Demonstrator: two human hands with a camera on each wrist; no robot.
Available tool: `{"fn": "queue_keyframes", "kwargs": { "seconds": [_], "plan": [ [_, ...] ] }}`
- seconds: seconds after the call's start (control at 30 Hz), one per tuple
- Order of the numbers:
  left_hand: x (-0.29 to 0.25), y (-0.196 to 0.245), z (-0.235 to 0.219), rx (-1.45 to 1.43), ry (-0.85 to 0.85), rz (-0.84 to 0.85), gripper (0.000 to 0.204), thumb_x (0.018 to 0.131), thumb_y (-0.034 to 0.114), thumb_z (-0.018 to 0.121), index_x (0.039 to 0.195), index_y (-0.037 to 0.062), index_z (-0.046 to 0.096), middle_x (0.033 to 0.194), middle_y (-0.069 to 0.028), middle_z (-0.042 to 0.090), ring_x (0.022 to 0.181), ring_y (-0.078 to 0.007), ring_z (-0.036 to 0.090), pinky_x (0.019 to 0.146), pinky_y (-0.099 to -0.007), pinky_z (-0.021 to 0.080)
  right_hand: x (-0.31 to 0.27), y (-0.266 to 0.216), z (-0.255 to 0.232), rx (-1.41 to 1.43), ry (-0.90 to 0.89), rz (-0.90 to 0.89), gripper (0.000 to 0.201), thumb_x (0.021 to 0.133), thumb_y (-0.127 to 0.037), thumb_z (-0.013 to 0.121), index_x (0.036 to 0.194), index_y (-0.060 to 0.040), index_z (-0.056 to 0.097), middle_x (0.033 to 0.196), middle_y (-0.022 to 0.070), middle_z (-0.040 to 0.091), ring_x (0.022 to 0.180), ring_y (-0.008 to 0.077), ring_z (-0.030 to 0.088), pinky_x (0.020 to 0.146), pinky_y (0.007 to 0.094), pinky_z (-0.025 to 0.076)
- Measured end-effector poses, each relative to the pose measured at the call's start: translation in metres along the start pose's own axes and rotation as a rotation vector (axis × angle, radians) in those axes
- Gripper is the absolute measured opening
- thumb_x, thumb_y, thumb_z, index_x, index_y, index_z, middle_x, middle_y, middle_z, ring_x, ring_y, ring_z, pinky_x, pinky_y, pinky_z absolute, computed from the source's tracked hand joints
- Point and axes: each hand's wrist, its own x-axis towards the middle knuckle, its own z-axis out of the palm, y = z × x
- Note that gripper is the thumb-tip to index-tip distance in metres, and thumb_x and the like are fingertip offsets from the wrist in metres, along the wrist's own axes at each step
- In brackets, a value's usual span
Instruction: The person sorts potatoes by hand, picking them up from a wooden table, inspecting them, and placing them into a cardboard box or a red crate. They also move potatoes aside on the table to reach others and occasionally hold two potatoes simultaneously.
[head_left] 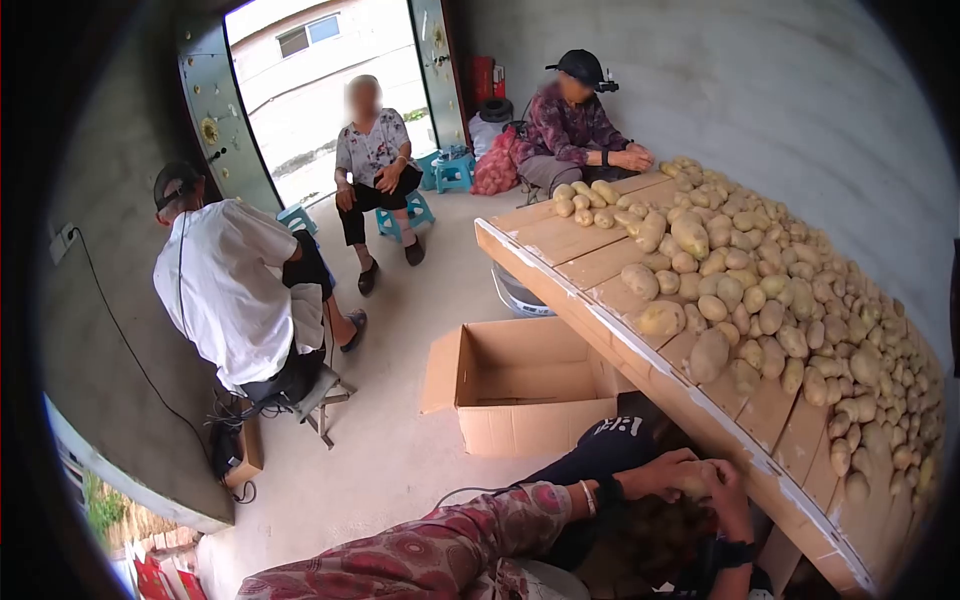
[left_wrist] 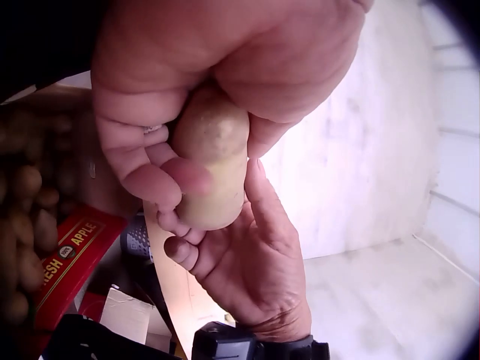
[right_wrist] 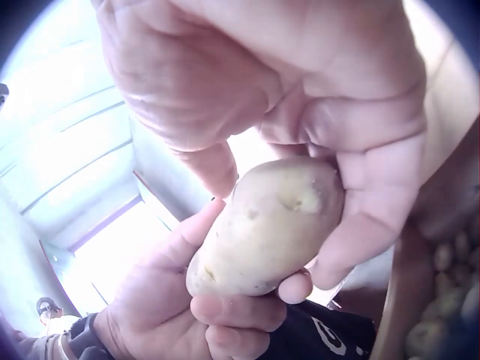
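One pale, oblong potato (right_wrist: 266, 225) is held between both hands, close beside the table edge in the head view. My left hand (head_left: 655, 476) has its fingers curled around one end, as the left wrist view shows (left_wrist: 217, 52). From the other side, my right hand (head_left: 735, 500) grips the opposite end, thumb and fingers bent about it. Small dimples mark the potato's skin in the right wrist view. Below the hands, a box of potatoes (left_wrist: 22, 225) with a red printed edge lies in shadow.
A wooden table (head_left: 590, 240) on the right bears a large heap of potatoes (head_left: 790, 290). An open cardboard box (head_left: 535, 425) stands on the floor ahead. Three people sit nearby: one at the table's far end (head_left: 575, 130), one by the doorway (head_left: 375, 150), one at left (head_left: 235, 270).
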Motion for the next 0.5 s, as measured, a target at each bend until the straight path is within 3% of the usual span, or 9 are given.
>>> {"fn": "queue_keyframes", "kwargs": {
  "seconds": [0.07, 0.1, 0.17, 0.2, 0.3, 0.33, 0.4, 0.43, 0.5],
  "plan": [
    [0.008, -0.007, 0.005, 0.328, -0.076, 0.412, 0.032, 0.094, 0.025, 0.048, 0.122, 0.0099, 0.045, 0.111, -0.0006, 0.042, 0.08, -0.0072, 0.051, 0.063, -0.0211, 0.047, 0.0, 0.012, -0.013, 0.108, 0.01, -0.048, 0.032, 0.086, -0.026, 0.06, 0.107, -0.0028, 0.055, 0.093, 0.0057, 0.06, 0.072, 0.0116, 0.06, 0.053, 0.0234, 0.05],
    [0.008, 0.0, 0.01, 0.337, -0.073, 0.419, 0.032, 0.094, 0.025, 0.048, 0.122, 0.0099, 0.045, 0.111, -0.0006, 0.042, 0.08, -0.0072, 0.051, 0.063, -0.0211, 0.047, -0.003, 0.008, -0.015, 0.207, 0.001, -0.054, 0.03, 0.085, -0.024, 0.062, 0.106, -0.0031, 0.056, 0.093, 0.0051, 0.06, 0.074, 0.0119, 0.06, 0.058, 0.0239, 0.05],
    [0.005, 0.017, 0.034, 0.037, 0.039, 0.16, 0.033, 0.093, 0.036, 0.049, 0.117, 0.0132, 0.046, 0.103, 0.0005, 0.047, 0.075, -0.0073, 0.05, 0.063, -0.0206, 0.046, -0.008, 0.007, -0.021, 0.19, 0.042, -0.12, 0.029, 0.084, -0.023, 0.062, 0.105, -0.0032, 0.056, 0.093, 0.0051, 0.06, 0.077, 0.0123, 0.06, 0.062, 0.0248, 0.05],
    [0.004, 0.024, 0.046, 0.038, 0.045, 0.163, 0.033, 0.093, 0.036, 0.049, 0.117, 0.0132, 0.046, 0.103, 0.0005, 0.047, 0.075, -0.0073, 0.05, 0.063, -0.0206, 0.046, -0.009, 0.008, -0.022, 0.175, 0.076, -0.178, 0.028, 0.084, -0.022, 0.062, 0.104, -0.0033, 0.056, 0.094, 0.0051, 0.059, 0.079, 0.0128, 0.059, 0.066, 0.0257, 0.05],
    [0.015, 0.037, 0.069, -0.332, 0.13, -0.112, 0.035, 0.092, 0.046, 0.048, 0.112, 0.0174, 0.048, 0.099, 0.0019, 0.049, 0.076, -0.0082, 0.05, 0.066, -0.0224, 0.046, -0.013, 0.007, -0.024, 0.313, 0.22, -0.364, 0.029, 0.083, -0.024, 0.063, 0.101, -0.0024, 0.055, 0.09, 0.0042, 0.058, 0.078, 0.0107, 0.056, 0.067, 0.0246, 0.047],
    [0.026, 0.032, 0.071, -0.331, 0.13, -0.111, 0.035, 0.092, 0.046, 0.048, 0.112, 0.0174, 0.048, 0.099, 0.0019, 0.049, 0.076, -0.0082, 0.05, 0.066, -0.0224, 0.046, -0.015, 0.007, -0.025, 0.314, 0.22, -0.365, 0.029, 0.083, -0.024, 0.063, 0.101, -0.0024, 0.055, 0.09, 0.0042, 0.058, 0.078, 0.0107, 0.056, 0.067, 0.0246, 0.047],
    [0.036, 0.025, 0.074, -0.645, -0.023, -0.072, 0.036, 0.091, 0.045, 0.05, 0.114, 0.0184, 0.046, 0.098, 0.0019, 0.05, 0.079, -0.0087, 0.051, 0.069, -0.0241, 0.046, -0.019, 0.008, -0.023, 0.661, 0.25, -0.334, 0.028, 0.085, -0.022, 0.062, 0.101, -0.001, 0.055, 0.091, 0.0052, 0.058, 0.083, 0.0134, 0.056, 0.075, 0.0274, 0.047],
    [0.04, 0.027, 0.079, -0.606, 0.06, -0.125, 0.036, 0.09, 0.045, 0.052, 0.115, 0.0196, 0.045, 0.098, 0.0024, 0.051, 0.082, -0.0092, 0.053, 0.071, -0.0258, 0.046, -0.019, 0.013, -0.024, 0.662, 0.245, -0.332, 0.028, 0.085, -0.022, 0.062, 0.101, -0.001, 0.055, 0.091, 0.0052, 0.058, 0.083, 0.0134, 0.056, 0.075, 0.0274, 0.047],
    [0.044, 0.021, 0.084, -0.564, 0.019, -0.061, 0.037, 0.09, 0.046, 0.052, 0.115, 0.0197, 0.045, 0.099, 0.0023, 0.052, 0.083, -0.0101, 0.054, 0.072, -0.0264, 0.046, -0.015, 0.021, -0.03, 0.66, 0.261, -0.358, 0.027, 0.086, -0.021, 0.061, 0.102, -0.0009, 0.055, 0.092, 0.0057, 0.058, 0.082, 0.0144, 0.057, 0.075, 0.0267, 0.047]
  ]
}}
